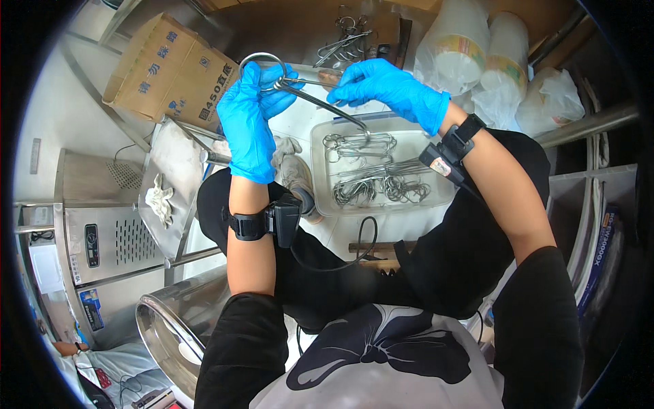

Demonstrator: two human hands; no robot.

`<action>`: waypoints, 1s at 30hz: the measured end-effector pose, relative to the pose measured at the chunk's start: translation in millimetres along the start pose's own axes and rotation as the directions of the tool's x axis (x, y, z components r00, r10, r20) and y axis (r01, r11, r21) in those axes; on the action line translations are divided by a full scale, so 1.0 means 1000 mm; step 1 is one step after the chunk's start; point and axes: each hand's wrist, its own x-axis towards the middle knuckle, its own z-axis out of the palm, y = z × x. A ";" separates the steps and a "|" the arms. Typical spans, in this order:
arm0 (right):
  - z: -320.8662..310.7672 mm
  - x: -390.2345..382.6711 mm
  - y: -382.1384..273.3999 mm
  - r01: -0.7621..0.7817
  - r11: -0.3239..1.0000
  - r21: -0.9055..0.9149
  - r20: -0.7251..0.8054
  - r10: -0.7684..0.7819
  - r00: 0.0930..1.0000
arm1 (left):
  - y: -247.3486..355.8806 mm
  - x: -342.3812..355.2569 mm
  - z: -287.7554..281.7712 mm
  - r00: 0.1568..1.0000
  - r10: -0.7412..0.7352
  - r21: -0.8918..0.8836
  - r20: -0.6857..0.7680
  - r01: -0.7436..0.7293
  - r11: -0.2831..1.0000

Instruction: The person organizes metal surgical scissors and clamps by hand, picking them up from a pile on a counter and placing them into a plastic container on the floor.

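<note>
My left hand, in a blue glove, is closed around a shiny metal ring with a long rod. The ring stands up above the fingers, and the rod slants down to the right, ending in a small bent tip. A thinner metal rod runs from the ring's base towards my right hand. That gloved hand pinches at its far end, the fingertips partly hiding it. Below, a clear plastic tub holds several metal rods with loops, lying in heaps.
More looped metal pieces lie at the back. A cardboard box stands far left, near a metal tray with a crumpled white glove. Bagged white cups stand back right. A steel drum is near left; another person's arm shows beyond it.
</note>
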 end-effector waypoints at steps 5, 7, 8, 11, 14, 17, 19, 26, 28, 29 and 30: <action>-0.005 0.005 0.009 -0.005 1.000 0.010 -0.026 0.005 1.000 | -0.003 0.000 -0.001 1.000 -0.015 0.012 -0.020 0.015 1.000; -0.005 0.007 0.010 0.056 0.998 0.039 -0.128 -0.051 0.990 | -0.006 0.001 -0.001 1.000 -0.012 0.012 -0.022 0.012 1.000; -0.006 0.007 0.008 0.058 0.998 0.037 -0.128 -0.053 0.990 | -0.007 0.001 -0.001 1.000 -0.010 0.013 -0.025 0.011 1.000; -0.007 0.002 0.004 -0.019 1.000 0.014 -0.092 0.020 0.996 | -0.009 0.000 0.002 1.000 0.001 -0.015 -0.004 -0.001 1.000; 0.001 -0.004 0.010 -0.262 0.961 0.090 0.057 0.258 0.964 | -0.010 -0.001 0.001 1.000 -0.004 0.030 0.000 0.004 1.000; 0.004 -0.004 0.013 -0.436 0.891 -0.130 0.037 0.443 0.896 | -0.011 -0.001 0.000 1.000 0.004 0.051 -0.024 -0.002 0.999; 0.003 -0.003 0.012 -0.479 0.855 -0.199 -0.026 0.484 0.874 | -0.010 -0.001 -0.001 1.000 -0.012 0.032 -0.022 0.013 0.999; -0.015 -0.017 0.077 -0.365 0.931 0.028 -0.034 0.365 0.930 | -0.035 0.009 -0.006 0.990 -0.133 -0.163 0.046 0.139 0.977; -0.029 -0.016 0.116 -0.543 0.805 0.240 0.216 0.501 0.838 | -0.054 0.014 -0.004 0.979 -0.194 -0.216 0.064 0.203 0.955; -0.022 -0.016 0.120 -0.542 0.805 0.241 0.232 0.495 0.837 | -0.062 0.017 -0.012 0.967 -0.245 -0.251 0.067 0.254 0.934; -0.013 -0.019 0.126 -0.599 0.674 0.431 0.309 0.514 0.800 | -0.071 0.020 -0.020 0.957 -0.284 -0.282 0.065 0.291 0.914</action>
